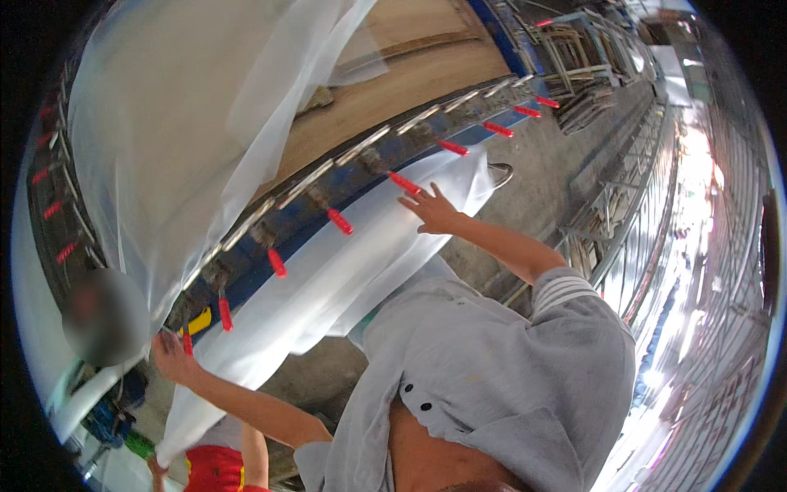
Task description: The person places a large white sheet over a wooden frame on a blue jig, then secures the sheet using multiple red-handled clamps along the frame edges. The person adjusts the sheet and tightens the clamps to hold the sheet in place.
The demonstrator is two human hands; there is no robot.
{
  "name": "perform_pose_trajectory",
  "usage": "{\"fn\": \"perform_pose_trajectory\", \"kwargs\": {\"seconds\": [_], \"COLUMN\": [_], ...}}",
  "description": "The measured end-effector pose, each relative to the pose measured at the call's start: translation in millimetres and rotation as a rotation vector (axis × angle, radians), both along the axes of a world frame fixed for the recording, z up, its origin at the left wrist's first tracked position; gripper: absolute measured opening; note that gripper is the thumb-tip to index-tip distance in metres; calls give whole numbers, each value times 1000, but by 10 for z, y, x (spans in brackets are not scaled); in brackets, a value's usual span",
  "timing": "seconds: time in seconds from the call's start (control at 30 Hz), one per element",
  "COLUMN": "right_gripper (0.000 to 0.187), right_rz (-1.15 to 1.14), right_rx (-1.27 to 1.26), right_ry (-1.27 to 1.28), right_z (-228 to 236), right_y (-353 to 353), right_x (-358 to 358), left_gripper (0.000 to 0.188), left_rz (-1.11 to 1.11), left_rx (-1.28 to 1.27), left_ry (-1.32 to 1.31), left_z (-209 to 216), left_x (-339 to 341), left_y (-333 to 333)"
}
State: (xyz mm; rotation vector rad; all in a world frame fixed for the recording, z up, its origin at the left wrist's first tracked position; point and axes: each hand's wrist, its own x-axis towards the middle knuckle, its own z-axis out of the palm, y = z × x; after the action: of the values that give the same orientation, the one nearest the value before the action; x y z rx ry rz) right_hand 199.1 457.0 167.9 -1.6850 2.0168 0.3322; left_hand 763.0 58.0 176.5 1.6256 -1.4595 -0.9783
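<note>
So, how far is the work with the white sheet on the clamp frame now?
Looks done: the upper part of the white sheet already lies over the wooden board. In hand: the right hand and the left hand reach to the frame edge by the red clamp handles. Left: the lower sheet hangs loose below the frame.

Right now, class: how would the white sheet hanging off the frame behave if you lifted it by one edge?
The white sheet would probably flop: it already sags in folds below the red-handled clamps. It looks thin and translucent, so likely light. Both hands, left hand and right hand, spread on it, suggesting it slips.
</note>
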Motion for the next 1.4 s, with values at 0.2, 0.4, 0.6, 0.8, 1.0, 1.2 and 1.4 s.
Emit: {"fn": "perform_pose_trajectory", "kwargs": {"seconds": [0.2, 0.4, 0.6, 0.8, 1.0, 1.2, 1.4], "right_gripper": [48, 50, 44, 44, 29, 29, 39], "right_rz": [-146, -254, -347, -415, -278, 163, 586], "right_rx": [345, -92, -159, 161, -41, -675, -110], "right_ry": [-150, -621, -736, -774, -1299, -903, -109], "right_z": [-808, -442, -380, 281, 1167, 957, -90], "right_y": [91, 408, 1001, 764, -1191, -3913, -5513], "right_x": [-145, 446, 269, -192, 1081, 3130, 4818], "left_gripper": [32, 31, 36, 32, 37, 46, 39], "left_rz": [261, 523, 659, 670, 196, -41, 436], "left_rx": [-228, -117, -277, -383, -115, 301, 536], "left_ry": [-408, 134, -30, -318, -813, -819, -755], "left_z": [568, 867, 1492, 1883, 837, -99, -382], "left_x": [-335, -472, -774, -120, 1366, 1833, 2840], "left_y": [530, 1302, 1712, 1635, 1421, 2432, 4217]}}
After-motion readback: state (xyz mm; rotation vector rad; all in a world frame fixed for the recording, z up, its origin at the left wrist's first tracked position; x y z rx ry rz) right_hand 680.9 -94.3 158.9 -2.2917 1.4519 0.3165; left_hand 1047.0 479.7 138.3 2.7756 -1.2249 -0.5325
